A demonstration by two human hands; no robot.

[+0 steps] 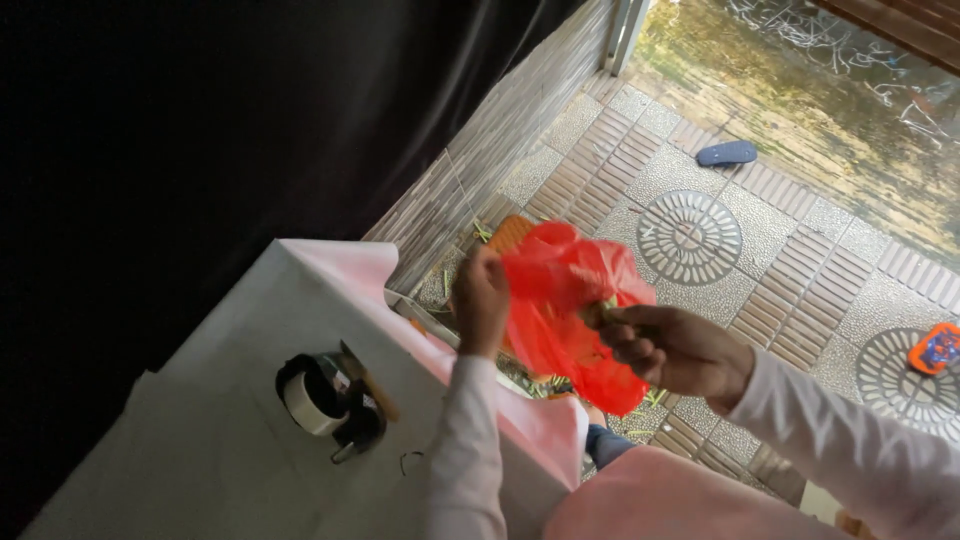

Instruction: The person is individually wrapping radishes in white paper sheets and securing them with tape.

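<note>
Currently left hand (482,300) fisted on edge of red plastic bag (565,310), right hand (672,348) pinching opposite edge; bag held in air beyond white table (200,440) corner, above tiled floor (690,240). Risk, judged: thin film may tear if pulled apart hard; tape roll (305,395) untouched

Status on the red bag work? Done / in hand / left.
Done: nothing finished shows; green scraps litter the tiled floor. In hand: the left hand and right hand grip the red plastic bag, the right pinching something small and green. Left: the tape rolls and knife lie untouched on the table.
</note>
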